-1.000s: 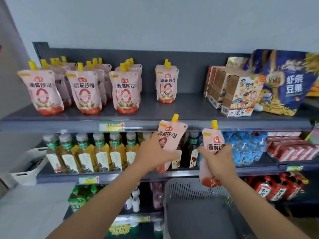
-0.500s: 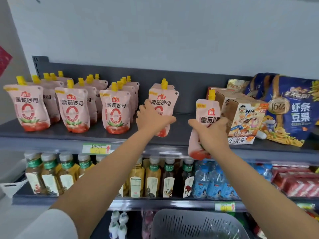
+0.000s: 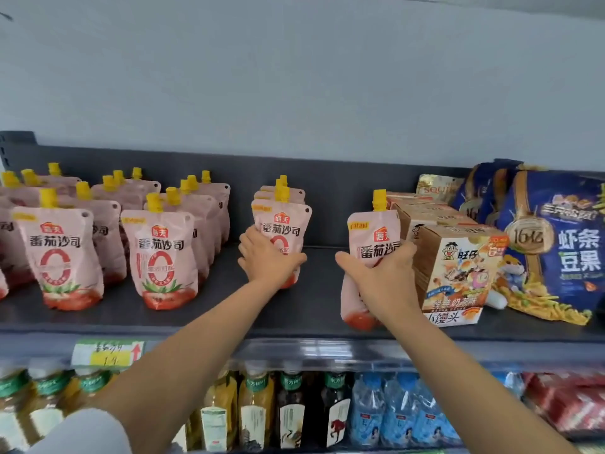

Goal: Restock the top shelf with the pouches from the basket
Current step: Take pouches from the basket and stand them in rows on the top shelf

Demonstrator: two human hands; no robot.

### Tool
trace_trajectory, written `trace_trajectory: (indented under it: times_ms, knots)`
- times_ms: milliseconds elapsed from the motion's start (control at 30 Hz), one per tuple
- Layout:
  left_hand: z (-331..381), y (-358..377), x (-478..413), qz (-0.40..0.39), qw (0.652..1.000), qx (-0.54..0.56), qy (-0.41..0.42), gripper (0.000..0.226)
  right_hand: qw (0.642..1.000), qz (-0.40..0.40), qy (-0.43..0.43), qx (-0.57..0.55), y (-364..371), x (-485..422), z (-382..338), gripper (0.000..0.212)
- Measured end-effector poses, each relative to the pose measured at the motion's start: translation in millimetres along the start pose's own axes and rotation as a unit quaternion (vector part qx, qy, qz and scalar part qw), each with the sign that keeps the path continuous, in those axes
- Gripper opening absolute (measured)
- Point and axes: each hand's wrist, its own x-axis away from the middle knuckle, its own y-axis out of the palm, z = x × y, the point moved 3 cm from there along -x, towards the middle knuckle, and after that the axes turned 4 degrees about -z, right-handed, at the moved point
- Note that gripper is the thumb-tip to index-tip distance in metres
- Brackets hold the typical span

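Observation:
Both hands are up at the dark top shelf (image 3: 314, 303). My left hand (image 3: 266, 258) grips a pink tomato-sauce pouch with a yellow cap (image 3: 283, 226), upright on the shelf at the front of a short row of the same pouches. My right hand (image 3: 381, 273) holds a second pink pouch (image 3: 368, 239) upright beside the carton boxes, its red bottom at the shelf's front edge. Several rows of matching pouches (image 3: 160, 253) stand further left. The basket is out of view.
Brown snack cartons (image 3: 458, 270) stand right of my right hand, with blue snack bags (image 3: 556, 244) beyond. A bare strip of shelf lies between the two held pouches. Below are drink bottles (image 3: 255, 411), water bottles (image 3: 402, 411) and a price tag (image 3: 108, 352).
Both hands rose from below the shelf edge up onto the top shelf with their pouches. The left pouch now stands in front of the single row; the basket has left the view.

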Motion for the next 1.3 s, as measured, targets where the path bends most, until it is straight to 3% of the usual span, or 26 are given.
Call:
trace_trajectory:
  times_ms: [167, 267, 367, 500, 767, 833, 900, 1000, 1167, 1300]
  knots:
    - [-9, 11, -9, 0.007, 0.998, 0.062, -0.019, 0.102, 1.000, 0.006, 0.005, 0.020, 15, -16, 8, 0.084]
    - [-13, 14, -12, -0.003, 0.994, 0.111, 0.004, 0.101, 0.999, 0.012, 0.007, 0.037, 24, -18, 9, 0.098]
    - [-15, 13, -13, -0.022, 0.991, 0.130, 0.033, 0.104, 0.999, 0.004, 0.003, 0.035, 33, -17, 10, 0.096]
    - [-19, 6, -11, -0.071, 0.989, 0.105, 0.073, 0.106, 1.000, -0.002, -0.009, 0.028, 44, -13, 11, 0.092]
    - [-33, -14, -7, -0.177, 0.976, 0.079, 0.104, 0.105, 0.999, 0.000, 0.005, -0.034, 61, 0, 14, 0.111]
    - [-35, -20, -3, -0.170, 0.980, 0.052, 0.087, 0.116, 0.999, 0.001, 0.004, -0.034, 60, 3, 13, 0.115]
    - [-33, -30, 7, -0.107, 0.990, 0.005, 0.095, 0.116, 1.000, -0.005, -0.001, -0.030, 57, 4, 14, 0.118]
    - [-28, -46, 31, -0.063, 0.984, 0.018, 0.167, 0.097, 0.998, -0.047, -0.006, -0.046, 51, 5, 20, 0.107]
    - [-27, -46, 59, -0.321, 0.926, 0.100, 0.172, 0.048, 0.993, -0.109, -0.009, -0.055, 37, 6, 36, 0.067]
    - [-23, -35, 70, -0.318, 0.916, 0.090, 0.229, 0.023, 0.993, -0.095, -0.018, -0.067, 35, 8, 39, 0.057]
